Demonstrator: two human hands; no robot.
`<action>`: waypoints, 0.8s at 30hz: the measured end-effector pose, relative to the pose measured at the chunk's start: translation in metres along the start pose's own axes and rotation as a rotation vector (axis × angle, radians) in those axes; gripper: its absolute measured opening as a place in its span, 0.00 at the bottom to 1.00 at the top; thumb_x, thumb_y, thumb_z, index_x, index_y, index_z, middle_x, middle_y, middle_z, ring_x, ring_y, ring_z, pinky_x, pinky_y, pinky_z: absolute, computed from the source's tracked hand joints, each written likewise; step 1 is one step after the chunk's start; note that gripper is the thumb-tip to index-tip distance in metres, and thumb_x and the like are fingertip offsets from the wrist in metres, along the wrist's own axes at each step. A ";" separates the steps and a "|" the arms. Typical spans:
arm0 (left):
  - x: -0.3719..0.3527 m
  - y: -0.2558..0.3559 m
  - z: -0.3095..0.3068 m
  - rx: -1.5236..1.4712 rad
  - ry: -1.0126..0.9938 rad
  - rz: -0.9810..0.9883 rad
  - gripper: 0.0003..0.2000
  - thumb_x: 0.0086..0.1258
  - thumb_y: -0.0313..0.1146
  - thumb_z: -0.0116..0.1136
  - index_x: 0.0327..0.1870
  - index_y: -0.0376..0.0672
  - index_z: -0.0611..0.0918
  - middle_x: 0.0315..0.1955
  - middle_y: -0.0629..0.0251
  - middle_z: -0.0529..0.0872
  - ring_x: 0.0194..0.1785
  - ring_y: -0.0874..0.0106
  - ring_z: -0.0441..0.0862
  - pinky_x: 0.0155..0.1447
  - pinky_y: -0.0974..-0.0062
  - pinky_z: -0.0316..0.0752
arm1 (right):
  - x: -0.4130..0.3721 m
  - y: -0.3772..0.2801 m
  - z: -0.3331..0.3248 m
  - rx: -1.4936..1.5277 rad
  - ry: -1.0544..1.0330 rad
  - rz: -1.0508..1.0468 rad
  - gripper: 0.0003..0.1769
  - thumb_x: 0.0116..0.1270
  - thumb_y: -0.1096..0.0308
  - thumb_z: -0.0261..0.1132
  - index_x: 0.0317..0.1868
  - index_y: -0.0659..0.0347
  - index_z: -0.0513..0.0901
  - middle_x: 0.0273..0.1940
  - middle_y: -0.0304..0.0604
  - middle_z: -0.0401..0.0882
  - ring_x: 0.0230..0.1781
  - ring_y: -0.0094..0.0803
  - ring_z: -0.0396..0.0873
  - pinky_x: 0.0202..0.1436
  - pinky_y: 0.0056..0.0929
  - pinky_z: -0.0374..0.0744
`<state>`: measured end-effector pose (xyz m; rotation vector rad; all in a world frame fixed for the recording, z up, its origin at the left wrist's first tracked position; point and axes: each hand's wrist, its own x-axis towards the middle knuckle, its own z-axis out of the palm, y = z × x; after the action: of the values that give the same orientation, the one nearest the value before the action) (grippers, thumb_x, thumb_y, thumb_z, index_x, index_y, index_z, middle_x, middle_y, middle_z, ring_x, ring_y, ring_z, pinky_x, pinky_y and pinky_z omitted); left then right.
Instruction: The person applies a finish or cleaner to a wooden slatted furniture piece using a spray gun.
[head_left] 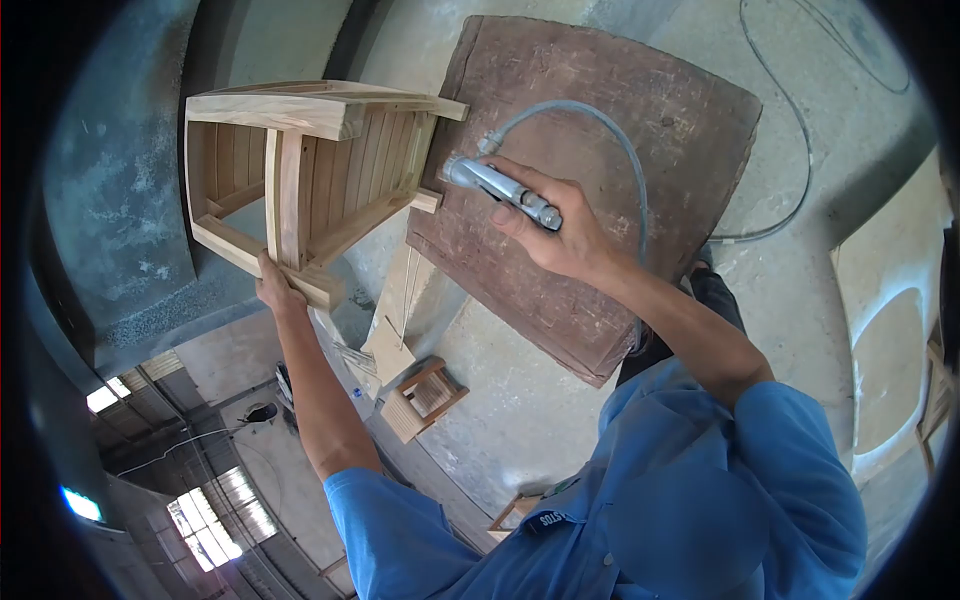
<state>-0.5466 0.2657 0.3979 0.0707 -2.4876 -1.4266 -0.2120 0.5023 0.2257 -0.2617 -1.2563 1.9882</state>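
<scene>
My left hand (278,285) is closed around the lower end of a leg on a pale slatted wooden stool frame (290,170). The frame is tipped on its side, its slats and crosspieces facing me, and two leg ends reach over the edge of a worn brown board (600,130). My right hand (560,225) grips a silver spray gun (515,195) above the board, its head pointing left towards the frame, a short gap away. A clear grey hose (635,165) joins the gun near its head and curves back past my right forearm.
Smaller wooden frame (425,400) lies on the concrete floor (480,420) beneath my left arm, near a flat wooden board (390,350). A thin hose (800,130) trails along the floor at right. A blue-grey metal wall (125,200) stands close on the left.
</scene>
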 end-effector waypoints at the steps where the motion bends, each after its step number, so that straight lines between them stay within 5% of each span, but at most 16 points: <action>1: 0.003 0.001 0.001 0.021 0.010 -0.020 0.30 0.65 0.43 0.63 0.60 0.25 0.72 0.51 0.50 0.79 0.48 0.59 0.83 0.49 0.60 0.82 | 0.004 0.004 0.004 0.005 0.002 0.007 0.30 0.65 0.62 0.72 0.63 0.70 0.78 0.38 0.50 0.87 0.33 0.28 0.85 0.40 0.26 0.80; 3: 0.010 0.003 0.000 0.021 -0.016 -0.017 0.30 0.66 0.43 0.63 0.60 0.25 0.72 0.51 0.50 0.80 0.47 0.59 0.84 0.49 0.60 0.82 | 0.011 0.013 0.013 -0.031 0.023 -0.135 0.33 0.71 0.52 0.66 0.65 0.71 0.75 0.35 0.42 0.83 0.31 0.21 0.79 0.33 0.21 0.77; 12: 0.040 -0.002 0.000 0.013 -0.054 -0.048 0.30 0.69 0.45 0.62 0.62 0.25 0.73 0.52 0.49 0.81 0.49 0.59 0.84 0.50 0.59 0.83 | 0.000 0.037 0.055 -0.018 -0.114 -0.160 0.33 0.64 0.60 0.72 0.64 0.72 0.75 0.36 0.50 0.87 0.27 0.28 0.85 0.28 0.26 0.83; 17: 0.043 -0.001 0.004 0.007 -0.046 -0.085 0.31 0.69 0.45 0.62 0.63 0.26 0.72 0.53 0.50 0.80 0.49 0.58 0.84 0.51 0.58 0.83 | -0.029 0.045 0.073 -0.046 -0.230 -0.116 0.31 0.61 0.64 0.73 0.62 0.71 0.78 0.41 0.55 0.88 0.30 0.31 0.87 0.32 0.27 0.84; 24: 0.060 -0.007 0.004 -0.038 -0.103 -0.068 0.31 0.69 0.44 0.62 0.63 0.25 0.71 0.53 0.49 0.80 0.50 0.57 0.84 0.51 0.58 0.84 | -0.020 0.064 0.080 -0.028 -0.094 -0.213 0.30 0.63 0.65 0.72 0.63 0.71 0.77 0.44 0.56 0.87 0.35 0.33 0.88 0.39 0.28 0.85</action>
<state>-0.6055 0.2547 0.4027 0.0774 -2.5622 -1.5412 -0.2712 0.4187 0.2074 -0.0460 -1.3140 1.8195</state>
